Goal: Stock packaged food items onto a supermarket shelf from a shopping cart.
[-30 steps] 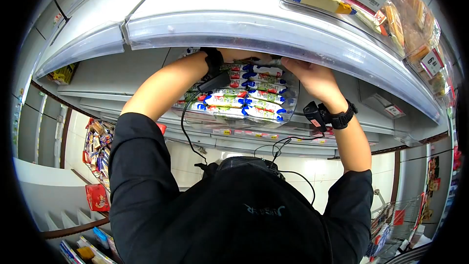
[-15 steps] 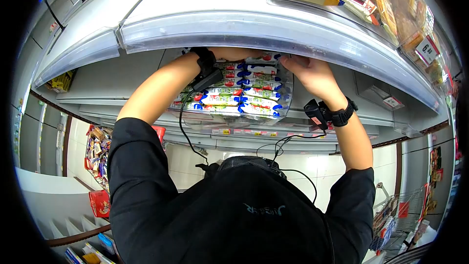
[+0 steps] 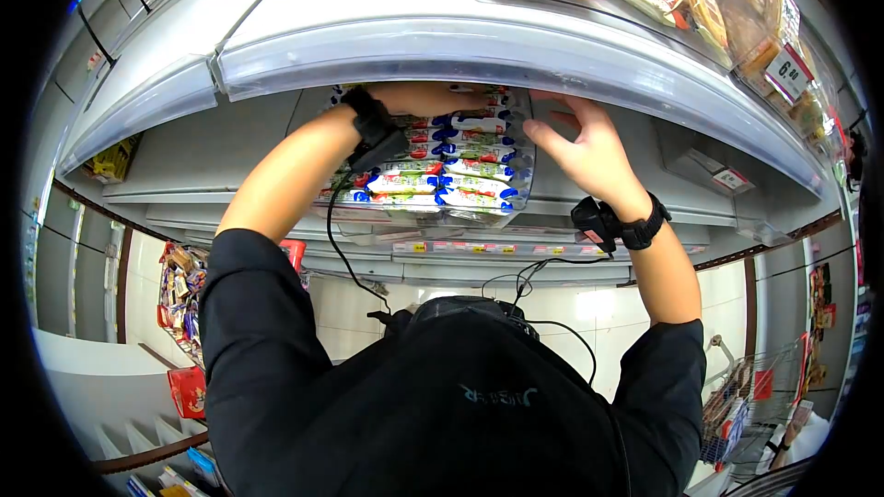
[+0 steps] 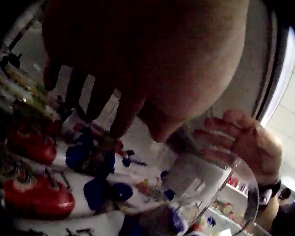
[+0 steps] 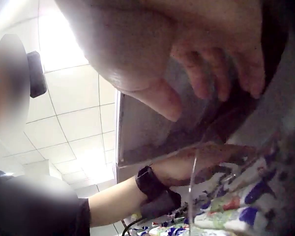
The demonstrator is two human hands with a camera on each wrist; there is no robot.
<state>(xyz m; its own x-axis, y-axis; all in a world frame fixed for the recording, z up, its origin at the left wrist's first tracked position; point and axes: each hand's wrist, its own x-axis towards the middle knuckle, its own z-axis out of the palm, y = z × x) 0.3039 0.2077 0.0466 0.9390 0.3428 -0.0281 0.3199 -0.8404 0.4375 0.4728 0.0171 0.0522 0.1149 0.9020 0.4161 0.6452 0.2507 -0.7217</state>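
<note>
Rows of small wrapped snacks (image 3: 479, 168), white with blue ends and red and green prints, lie in a clear plastic bin (image 3: 526, 152) under the shelf above. My left hand (image 3: 433, 98) reaches across the back of these rows, partly hidden by the shelf edge. In the left wrist view, its fingers (image 4: 123, 115) are extended and spread, tips right at the wrappers, gripping nothing. Beside the bin's right wall is my right hand (image 3: 594, 152), its thumb apart from the fingers. The right wrist view shows those fingers (image 5: 219, 73) loosely bent with nothing in them.
A clear shelf lip (image 3: 442, 60) hangs low over both hands. Above it at right, a bin of packaged bread (image 3: 704, 9) bears price tags. Another clear container (image 3: 709, 166) sits right of the hands. Cables run from the wrist cameras. A wire cart (image 3: 750, 400) stands behind at right.
My right hand has opened wider, its thumb now spread from the fingers and its fingertips partly out from under the shelf lip. The bin and left hand appear farther left as the view shifts.
</note>
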